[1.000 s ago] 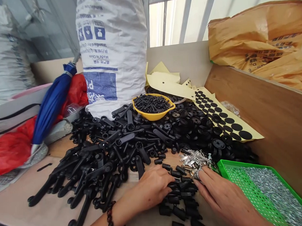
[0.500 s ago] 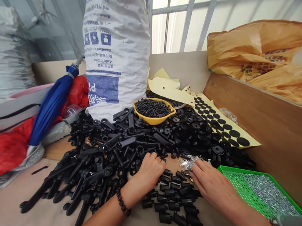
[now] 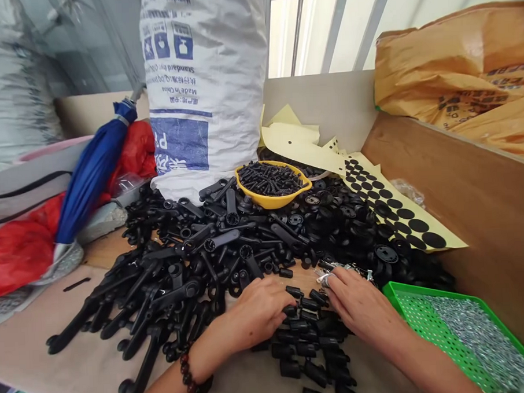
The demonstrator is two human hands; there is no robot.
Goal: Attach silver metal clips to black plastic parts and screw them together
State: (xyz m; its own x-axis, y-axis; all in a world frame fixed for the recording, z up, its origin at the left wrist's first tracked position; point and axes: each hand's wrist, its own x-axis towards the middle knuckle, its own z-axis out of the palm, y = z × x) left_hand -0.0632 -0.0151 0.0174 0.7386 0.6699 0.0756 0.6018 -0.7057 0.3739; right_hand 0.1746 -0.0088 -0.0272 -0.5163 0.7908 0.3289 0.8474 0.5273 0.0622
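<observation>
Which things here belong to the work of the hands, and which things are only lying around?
Work: left hand, right hand, short black plastic pieces, silver metal pieces, green tray.
Lying about: blue umbrella, red bag, white woven sack.

Item: L hand [image 3: 260, 311], moved down frm blk plastic arm pile [image 3: 174, 281] to short blk plastic parts [image 3: 307, 339], lower centre.

Screws [image 3: 270, 179] in bowl [image 3: 274, 203], plastic levers [image 3: 179, 293] in front, tray [image 3: 417, 317] right
</observation>
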